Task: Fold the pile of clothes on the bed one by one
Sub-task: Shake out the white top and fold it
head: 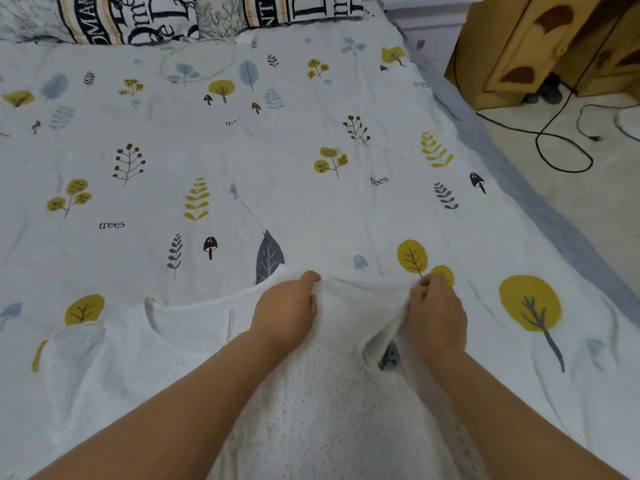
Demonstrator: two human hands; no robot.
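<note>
Pinching far edge of white dotted garment (322, 393), lower centre of frame, on tree-print bedsheet (277, 161): left hand (287, 306) and right hand (436, 313) apart, each clamped on fabric, likely to pull it flat before folding

The garment (332, 393) is white with tiny dark dots, the bedsheet (242, 161) white with mustard-yellow, grey and blue trees, pillows (138, 19) have black lettering, cabinet (540, 46) yellowish-brown wood.
</note>
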